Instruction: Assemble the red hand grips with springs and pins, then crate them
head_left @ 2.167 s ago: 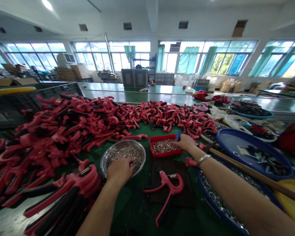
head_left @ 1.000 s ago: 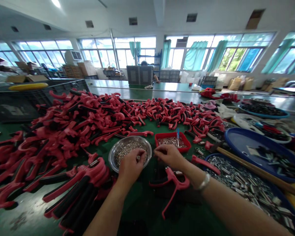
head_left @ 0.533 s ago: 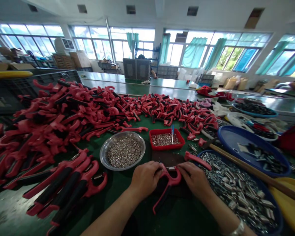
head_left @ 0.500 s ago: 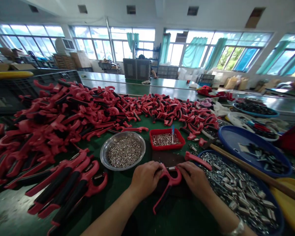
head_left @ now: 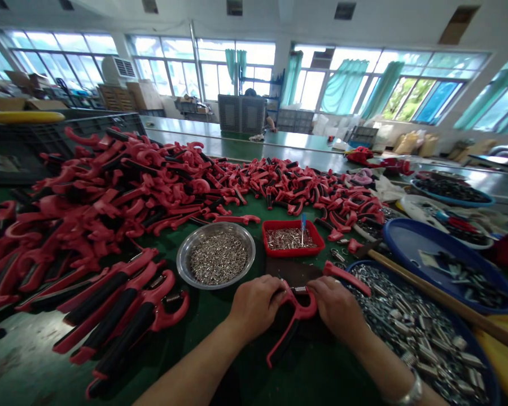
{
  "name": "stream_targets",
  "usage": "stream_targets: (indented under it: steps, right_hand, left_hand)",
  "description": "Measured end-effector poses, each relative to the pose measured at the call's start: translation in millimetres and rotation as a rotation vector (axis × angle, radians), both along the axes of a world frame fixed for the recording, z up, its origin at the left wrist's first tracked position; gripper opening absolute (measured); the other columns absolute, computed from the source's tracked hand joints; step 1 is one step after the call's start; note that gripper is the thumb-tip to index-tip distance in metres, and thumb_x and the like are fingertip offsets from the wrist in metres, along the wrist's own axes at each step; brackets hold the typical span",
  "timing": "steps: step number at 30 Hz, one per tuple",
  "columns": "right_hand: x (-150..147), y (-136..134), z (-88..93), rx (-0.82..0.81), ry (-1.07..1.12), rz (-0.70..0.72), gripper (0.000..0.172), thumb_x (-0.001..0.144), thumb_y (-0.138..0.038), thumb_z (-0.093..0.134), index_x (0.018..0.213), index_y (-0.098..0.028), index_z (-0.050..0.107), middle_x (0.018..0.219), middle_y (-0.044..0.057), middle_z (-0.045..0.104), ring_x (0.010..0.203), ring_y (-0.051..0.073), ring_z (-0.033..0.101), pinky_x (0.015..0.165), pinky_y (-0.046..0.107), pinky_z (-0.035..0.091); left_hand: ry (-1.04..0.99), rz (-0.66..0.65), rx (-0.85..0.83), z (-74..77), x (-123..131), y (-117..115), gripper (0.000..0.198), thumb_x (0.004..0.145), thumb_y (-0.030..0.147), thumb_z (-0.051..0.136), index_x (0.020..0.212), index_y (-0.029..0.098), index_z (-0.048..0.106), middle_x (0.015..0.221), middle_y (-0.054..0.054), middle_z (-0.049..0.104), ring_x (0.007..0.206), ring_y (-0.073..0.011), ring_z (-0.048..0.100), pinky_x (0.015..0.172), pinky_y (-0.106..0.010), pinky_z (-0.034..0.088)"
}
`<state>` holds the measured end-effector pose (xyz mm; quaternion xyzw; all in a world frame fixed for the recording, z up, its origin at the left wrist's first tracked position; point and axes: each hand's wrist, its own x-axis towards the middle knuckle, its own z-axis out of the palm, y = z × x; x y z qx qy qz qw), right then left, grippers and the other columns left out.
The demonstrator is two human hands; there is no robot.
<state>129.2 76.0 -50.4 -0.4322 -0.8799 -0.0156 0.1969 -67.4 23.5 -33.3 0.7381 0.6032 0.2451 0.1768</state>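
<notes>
Between my hands is a red plastic clamp part point(head_left: 303, 311) with a black grip, its hooked end toward the top and its handle pointing down-left. A small coil spring point(head_left: 298, 290) bridges the gap of the hook. My left hand point(head_left: 256, 304) has its fingers closed on the left side of the hook. My right hand point(head_left: 336, 307) pinches the right tip, by the end of the spring. Beneath them lies a dark pad point(head_left: 288, 269). What the fingertips cover, perhaps a small fastener, is hidden.
Ahead stand a metal bowl point(head_left: 248, 265) of tiny metal pieces and a red tray point(head_left: 319, 251) of rivets. A blue basin point(head_left: 491, 366) of springs sits right, crossed by a hammer's wooden handle point(head_left: 427, 290). Red clamp parts point(head_left: 139, 186) are heaped left and behind.
The camera view has shifted slightly, so the scene sits a little further right. Both hands keep their hold on the clamp part, with hardly any movement between them.
</notes>
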Motion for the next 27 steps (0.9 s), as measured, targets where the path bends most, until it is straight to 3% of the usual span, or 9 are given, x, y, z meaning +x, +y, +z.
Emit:
stream_targets:
  steps: [5, 9, 13, 16, 21, 24, 27]
  right_hand:
    - [0, -1, -0.8, 0.085, -0.040, 0.043, 0.026, 0.081, -0.010, 0.037, 0.086, -0.018, 0.062, 0.082, 0.008, 0.063, 0.076, 0.020, 0.058, 0.071, 0.030, 0.046]
    - [3, 4, 0.4, -0.079, 0.127, 0.044, 0.023, 0.086, -0.018, 0.037, 0.081, -0.019, 0.060, 0.078, 0.006, 0.063, 0.073, 0.017, 0.059, 0.071, 0.029, 0.047]
    - [7, 7, 0.6, -0.141, 0.133, 0.046, 0.021, 0.086, -0.020, 0.039, 0.083, -0.018, 0.060, 0.081, 0.006, 0.063, 0.075, 0.017, 0.059, 0.071, 0.029, 0.047]
    - [6, 6, 1.9, -0.049, 0.005, 0.060, 0.023, 0.084, -0.014, 0.038, 0.086, -0.017, 0.061, 0.083, 0.008, 0.063, 0.077, 0.019, 0.058, 0.073, 0.031, 0.047]
    - [-1, 0, 5.4, 0.144, -0.273, 0.107, 0.029, 0.069, 0.000, 0.039, 0.078, -0.017, 0.062, 0.077, 0.010, 0.061, 0.072, 0.023, 0.057, 0.066, 0.034, 0.048]
    - [6, 5, -1.5, 0.191, -0.227, 0.190, 0.029, 0.066, -0.002, 0.040, 0.074, -0.020, 0.061, 0.071, 0.008, 0.061, 0.063, 0.020, 0.058, 0.059, 0.031, 0.048]
    - [17, 16, -13.7, 0.186, -0.113, 0.232, 0.031, 0.072, -0.009, 0.038, 0.087, -0.021, 0.062, 0.081, 0.007, 0.065, 0.067, 0.019, 0.062, 0.057, 0.028, 0.049]
  left_hand:
    - [0.025, 0.003, 0.026, -1.2, 0, 0, 0.019, 0.086, 0.031, 0.043, 0.090, 0.023, 0.060, 0.089, 0.000, 0.062, 0.081, -0.0142, 0.058, 0.070, -0.023, 0.042]
    - [0.026, 0.006, 0.028, -2.2, 0, 0, 0.017, 0.086, 0.030, 0.043, 0.090, 0.024, 0.059, 0.089, 0.001, 0.062, 0.081, -0.0141, 0.058, 0.069, -0.023, 0.041]
    - [0.032, 0.006, 0.031, -2.2, 0, 0, 0.017, 0.086, 0.030, 0.043, 0.090, 0.024, 0.058, 0.088, 0.001, 0.062, 0.080, -0.0141, 0.058, 0.067, -0.023, 0.041]
    - [0.041, -0.003, 0.038, -1.8, -1, 1, 0.017, 0.086, 0.030, 0.043, 0.089, 0.023, 0.058, 0.088, 0.001, 0.061, 0.080, -0.0141, 0.058, 0.067, -0.023, 0.041]
    - [0.123, 0.014, 0.075, 0.7, 2, -3, 0.021, 0.087, 0.033, 0.040, 0.086, 0.022, 0.058, 0.085, -0.001, 0.062, 0.079, -0.0156, 0.059, 0.065, -0.024, 0.042]
    - [0.156, -0.004, 0.104, 0.3, 3, -4, 0.023, 0.087, 0.035, 0.040, 0.088, 0.022, 0.059, 0.084, -0.001, 0.062, 0.077, -0.0159, 0.059, 0.064, -0.024, 0.043]
    - [0.137, -0.005, 0.102, -1.4, 2, -3, 0.023, 0.085, 0.037, 0.043, 0.090, 0.023, 0.061, 0.085, -0.001, 0.063, 0.077, -0.0158, 0.059, 0.064, -0.024, 0.043]
